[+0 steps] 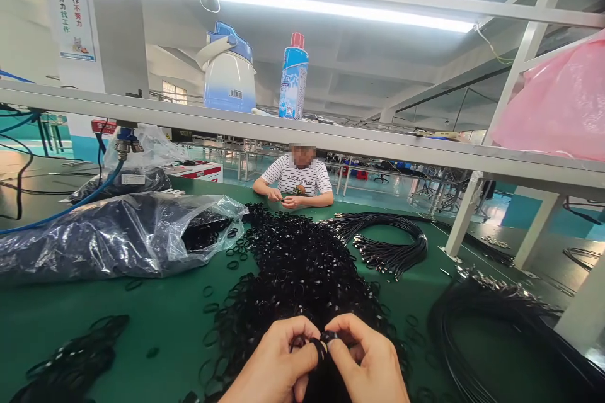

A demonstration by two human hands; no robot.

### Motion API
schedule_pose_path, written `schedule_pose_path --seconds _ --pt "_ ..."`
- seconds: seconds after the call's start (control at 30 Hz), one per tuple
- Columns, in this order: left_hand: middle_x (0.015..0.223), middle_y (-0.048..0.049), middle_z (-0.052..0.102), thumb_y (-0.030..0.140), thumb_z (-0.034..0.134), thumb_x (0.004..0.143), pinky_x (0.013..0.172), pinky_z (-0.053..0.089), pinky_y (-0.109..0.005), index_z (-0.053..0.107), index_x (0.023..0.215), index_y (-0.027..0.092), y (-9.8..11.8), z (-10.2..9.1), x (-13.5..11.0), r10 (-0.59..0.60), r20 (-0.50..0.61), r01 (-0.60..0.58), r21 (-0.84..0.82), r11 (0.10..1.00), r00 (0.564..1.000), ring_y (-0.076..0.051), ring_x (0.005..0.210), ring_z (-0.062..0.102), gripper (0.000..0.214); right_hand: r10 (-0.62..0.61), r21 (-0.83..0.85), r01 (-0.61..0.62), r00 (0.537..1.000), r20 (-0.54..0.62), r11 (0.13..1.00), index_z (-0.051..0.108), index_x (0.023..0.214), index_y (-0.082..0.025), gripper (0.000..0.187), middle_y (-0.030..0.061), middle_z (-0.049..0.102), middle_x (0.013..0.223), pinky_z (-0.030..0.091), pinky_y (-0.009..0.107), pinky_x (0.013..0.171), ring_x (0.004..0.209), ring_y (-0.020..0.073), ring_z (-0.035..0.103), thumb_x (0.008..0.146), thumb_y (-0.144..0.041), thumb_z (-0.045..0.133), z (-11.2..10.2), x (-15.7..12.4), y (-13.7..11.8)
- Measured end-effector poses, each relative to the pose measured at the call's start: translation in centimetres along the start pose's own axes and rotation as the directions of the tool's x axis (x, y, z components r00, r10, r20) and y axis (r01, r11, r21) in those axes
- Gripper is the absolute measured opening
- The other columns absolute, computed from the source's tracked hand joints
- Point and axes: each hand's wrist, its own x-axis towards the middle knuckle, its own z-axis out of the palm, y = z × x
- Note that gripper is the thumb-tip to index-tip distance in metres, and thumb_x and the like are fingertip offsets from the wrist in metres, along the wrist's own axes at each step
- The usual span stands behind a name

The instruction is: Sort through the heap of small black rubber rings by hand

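My left hand (283, 356) and my right hand (363, 352) meet at the bottom middle, both closed in a pinch. Between their fingertips are small black rings (320, 346), held from both sides; how many there are is hard to make out. Just beyond and beneath my hands spreads a large heap of black rings (302, 264) on the green table (170, 327). Stray rings lie flat around the edges of the heap.
A clear plastic bag (142, 236) of black rings lies left, with a smaller black pile (75, 359) nearer. Coiled black cables (397, 236) and another bundle (472, 321) lie right. A person (300, 179) sits opposite, hands together. An overhead shelf (331, 132) holds a jug (230, 75) and spray can (293, 79).
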Motion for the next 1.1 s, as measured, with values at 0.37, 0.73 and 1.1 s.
schedule_pose_path --seconds 0.37,0.73,1.1 --pt "0.055 0.0027 0.053 0.018 0.045 0.066 0.033 0.016 -0.015 0.054 0.063 0.015 1.2 -0.5 -0.5 -0.037 -0.095 0.017 -0.209 0.978 0.995 -0.003 0.036 0.040 0.010 0.078 0.224 -0.063 0.995 -0.057 0.973 0.063 0.077 -0.020 0.022 0.0032 0.067 0.078 0.045 0.023 0.057 0.076 0.0207 0.060 0.077 -0.037 0.050 -1.7 0.6 0.4" --pt "0.065 0.0005 0.058 0.018 0.052 0.066 0.049 0.037 -0.020 0.062 0.088 0.013 0.0 -0.3 0.0 0.049 -0.046 -0.055 -0.151 0.987 0.998 -0.008 0.051 0.049 0.024 -0.284 -0.329 0.347 0.932 0.225 0.878 0.069 0.089 -0.023 0.046 0.0030 0.069 0.104 0.044 0.034 0.088 0.105 0.0236 0.057 0.065 0.001 0.038 -2.2 1.1 1.7" --pt "0.062 -0.0033 0.063 0.035 0.060 0.074 0.043 0.041 -0.021 0.056 0.083 0.013 -0.7 -0.2 0.7 0.134 0.011 -0.132 -0.126 0.983 0.991 -0.014 0.052 0.058 0.024 -0.025 -0.028 0.030 0.986 0.163 0.999 0.061 0.066 -0.019 0.009 -0.0017 0.060 0.065 0.040 0.023 0.058 0.063 0.0144 0.056 0.071 -0.013 0.057 -1.9 0.3 -1.1"
